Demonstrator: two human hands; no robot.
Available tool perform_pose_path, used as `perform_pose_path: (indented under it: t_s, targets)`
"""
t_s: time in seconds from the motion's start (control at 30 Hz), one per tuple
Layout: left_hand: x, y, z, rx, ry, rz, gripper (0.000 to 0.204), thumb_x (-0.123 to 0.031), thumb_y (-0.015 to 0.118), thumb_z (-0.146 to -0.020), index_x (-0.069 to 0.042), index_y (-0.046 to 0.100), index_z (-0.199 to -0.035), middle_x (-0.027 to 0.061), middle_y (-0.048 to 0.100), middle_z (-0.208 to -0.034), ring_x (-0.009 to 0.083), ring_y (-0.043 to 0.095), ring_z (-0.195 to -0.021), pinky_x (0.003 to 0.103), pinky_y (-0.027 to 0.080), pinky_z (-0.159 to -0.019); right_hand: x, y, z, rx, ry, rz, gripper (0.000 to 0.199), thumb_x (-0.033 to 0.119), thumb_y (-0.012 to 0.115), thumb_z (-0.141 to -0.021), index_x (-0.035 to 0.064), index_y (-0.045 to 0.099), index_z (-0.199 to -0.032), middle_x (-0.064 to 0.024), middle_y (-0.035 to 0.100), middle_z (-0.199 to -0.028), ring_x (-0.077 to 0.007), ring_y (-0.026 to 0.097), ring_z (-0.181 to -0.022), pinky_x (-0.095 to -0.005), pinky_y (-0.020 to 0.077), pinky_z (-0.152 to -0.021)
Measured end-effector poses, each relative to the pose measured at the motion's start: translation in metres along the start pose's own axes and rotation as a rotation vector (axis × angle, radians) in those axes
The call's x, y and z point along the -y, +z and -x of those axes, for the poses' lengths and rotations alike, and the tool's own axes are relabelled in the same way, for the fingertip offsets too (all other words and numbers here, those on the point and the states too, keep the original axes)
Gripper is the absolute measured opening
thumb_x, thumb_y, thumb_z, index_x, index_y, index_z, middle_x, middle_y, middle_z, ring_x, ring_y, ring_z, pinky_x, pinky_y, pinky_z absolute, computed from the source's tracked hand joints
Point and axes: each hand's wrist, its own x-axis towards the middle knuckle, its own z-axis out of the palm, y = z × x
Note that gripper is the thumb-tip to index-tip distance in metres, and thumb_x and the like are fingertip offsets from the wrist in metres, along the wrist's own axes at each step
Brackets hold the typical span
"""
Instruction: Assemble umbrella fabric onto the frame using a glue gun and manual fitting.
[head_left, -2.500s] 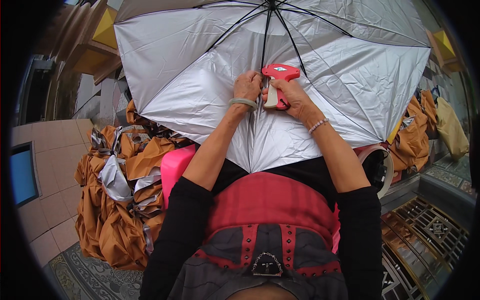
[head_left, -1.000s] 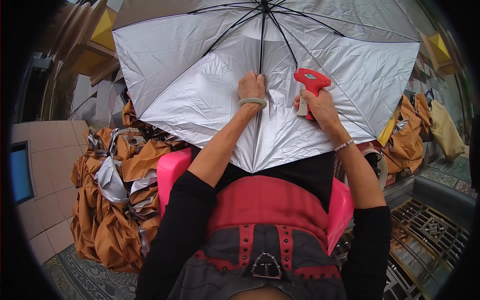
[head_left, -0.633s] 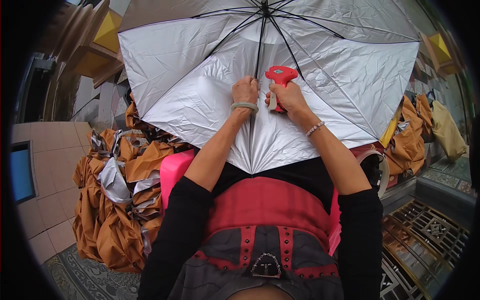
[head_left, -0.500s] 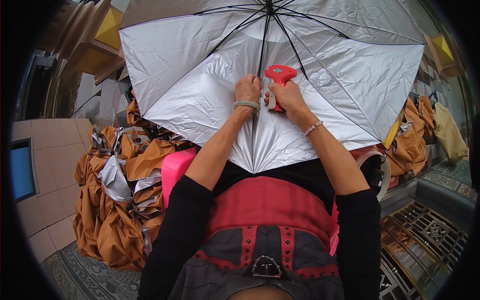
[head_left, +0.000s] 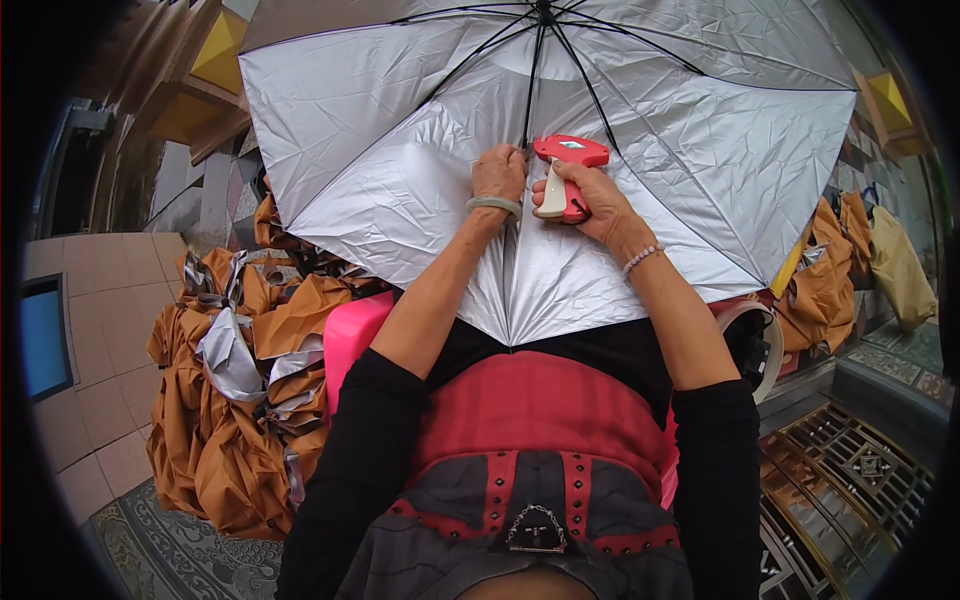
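An open umbrella with a silver lining and black ribs lies across my lap, its inside facing me. My left hand, with a pale bangle on the wrist, pinches the silver fabric along one rib. My right hand, wearing a bead bracelet, grips a red tagging gun. The gun's nose sits against the fabric right beside my left fingers. Both forearms come up from the lower edge in black sleeves.
A heap of folded orange-and-silver umbrellas lies on the floor at my left. More orange bundles sit at the right. I sit on a pink stool. A metal grate lies at lower right, and tiled floor at the left.
My right hand swung out to the right with the red gun, then came back beside my left hand. The umbrella canopy turned slightly.
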Motion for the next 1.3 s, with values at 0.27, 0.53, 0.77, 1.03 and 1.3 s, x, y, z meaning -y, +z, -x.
perform_pose_path:
  t_s: [0.27,0.53,0.77,1.03,1.3]
  targets:
    - [-0.009,-0.009,0.003,0.112,-0.108,0.185,0.023,-0.020,0.052,-0.080,-0.001,0.065,-0.077,0.0073,0.061,-0.061,0.0162,0.058,-0.052,0.031,0.046,-0.053,-0.002,0.000,-0.001,0.005,0.000,0.028,0.028,0.017,0.051,-0.088,-0.0001,0.045,-0.109,-0.0175,0.062,-0.085,-0.0263,0.065,-0.072,-0.0397,0.0565,-0.063]
    - [-0.003,-0.007,0.005,0.123,-0.103,0.232,0.022,-0.020,0.054,-0.080,-0.001,0.065,-0.080,0.0079,0.062,-0.063,0.0172,0.060,-0.054,0.031,0.047,-0.054,-0.007,0.007,-0.006,-0.058,-0.047,0.118,0.020,0.013,0.052,-0.084,-0.0027,0.051,-0.097,-0.0122,0.059,-0.072,-0.0213,0.061,-0.055,-0.0363,0.0546,-0.050]
    - [-0.007,0.002,0.006,-0.017,0.060,-0.101,0.021,-0.019,0.053,-0.079,-0.001,0.064,-0.079,0.0158,0.064,-0.072,0.0302,0.063,-0.070,0.039,0.048,-0.068,-0.001,0.013,0.006,-0.091,-0.067,0.220,0.021,0.013,0.054,-0.083,-0.0021,0.051,-0.098,-0.0099,0.060,-0.072,-0.0182,0.061,-0.055,-0.0328,0.0522,-0.048]
    - [-0.013,-0.037,-0.030,0.269,0.063,-0.311,0.017,-0.015,0.053,-0.077,0.000,0.061,-0.080,0.0181,0.064,-0.074,0.0325,0.064,-0.069,0.039,0.049,-0.069,0.097,0.029,0.107,-0.179,-0.176,1.042,0.029,0.020,0.052,-0.082,-0.0028,0.051,-0.100,-0.0096,0.061,-0.081,-0.0165,0.061,-0.066,-0.0288,0.0483,-0.054]
    - [-0.056,-0.120,-0.068,0.488,0.315,-1.088,0.014,-0.009,0.052,-0.080,0.000,0.062,-0.084,0.0183,0.065,-0.083,0.0291,0.065,-0.079,0.037,0.051,-0.069,0.091,-0.023,0.103,-0.234,-0.166,1.084,0.027,0.018,0.056,-0.080,-0.0043,0.052,-0.096,-0.0090,0.060,-0.079,-0.0152,0.060,-0.064,-0.0267,0.0474,-0.058]
